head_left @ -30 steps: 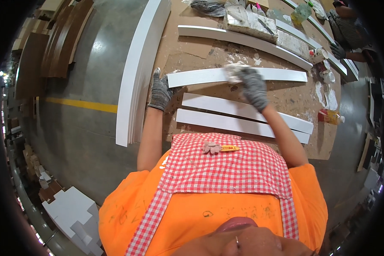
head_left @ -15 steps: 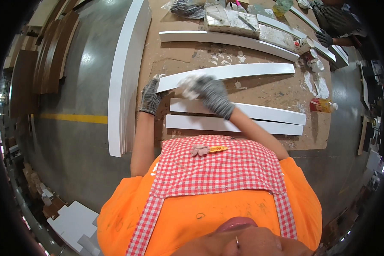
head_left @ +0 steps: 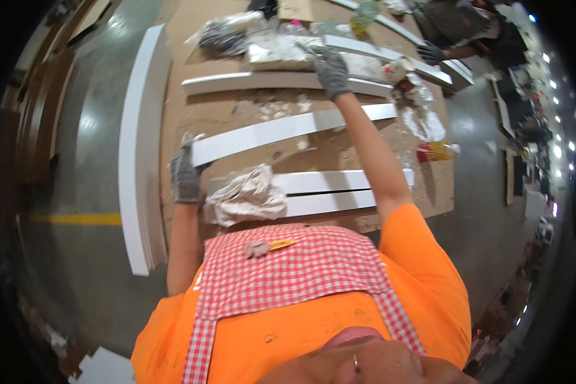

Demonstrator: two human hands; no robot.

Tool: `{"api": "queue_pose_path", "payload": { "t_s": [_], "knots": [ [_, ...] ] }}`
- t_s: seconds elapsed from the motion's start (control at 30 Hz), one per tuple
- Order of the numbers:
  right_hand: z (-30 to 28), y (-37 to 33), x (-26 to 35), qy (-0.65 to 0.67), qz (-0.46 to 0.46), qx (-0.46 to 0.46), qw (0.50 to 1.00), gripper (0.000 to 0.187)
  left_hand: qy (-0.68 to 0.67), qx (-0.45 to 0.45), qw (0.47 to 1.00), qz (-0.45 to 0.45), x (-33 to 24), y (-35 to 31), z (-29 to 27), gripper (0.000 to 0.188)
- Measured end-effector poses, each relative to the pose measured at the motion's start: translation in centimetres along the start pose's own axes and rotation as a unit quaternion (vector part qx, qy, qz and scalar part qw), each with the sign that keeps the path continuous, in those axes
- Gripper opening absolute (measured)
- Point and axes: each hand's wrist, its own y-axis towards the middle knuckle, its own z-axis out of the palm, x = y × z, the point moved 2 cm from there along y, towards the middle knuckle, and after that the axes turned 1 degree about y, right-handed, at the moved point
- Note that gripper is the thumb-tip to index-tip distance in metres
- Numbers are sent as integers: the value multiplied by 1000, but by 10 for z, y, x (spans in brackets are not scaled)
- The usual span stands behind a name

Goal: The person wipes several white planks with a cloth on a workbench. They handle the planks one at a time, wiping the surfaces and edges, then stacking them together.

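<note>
My left hand (head_left: 186, 173), in a grey knit glove, grips the left end of a white board (head_left: 256, 139) that lies slanted across the table. My right hand (head_left: 331, 72), gloved alike, reaches far forward to a whitish block (head_left: 272, 52). Its fingers are closed on a thin grey tool (head_left: 303, 48) at the block's right end; most of the tool is hidden. A crumpled white rag (head_left: 248, 196) rests on the left ends of two white boards (head_left: 329, 203) close to my apron.
Stacked long white panels (head_left: 137, 153) line the table's left side. Beyond my board lies another white board (head_left: 249, 81). A plastic bag (head_left: 227, 37), some cans (head_left: 400, 69) and a bottle of orange-red liquid (head_left: 435, 151) stand around. A co-worker's gloved hand (head_left: 431, 53) is at the far right.
My right hand has let go of the rag, now on the near boards, and moved forward to the tool on the block. The left hand keeps its hold. The whole view has shifted.
</note>
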Motion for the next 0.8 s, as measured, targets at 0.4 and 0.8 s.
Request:
{"api": "queue_pose_path", "payload": {
  "t_s": [0.4,0.8],
  "knots": [
    [78,34,-96,-186,-173,-7,967,27,28,69,994,-76,6,-6,0,59],
    [22,-129,81,186,148,220,946,21,-42,-8,990,-137,19,1,-13,63]
  ]
}}
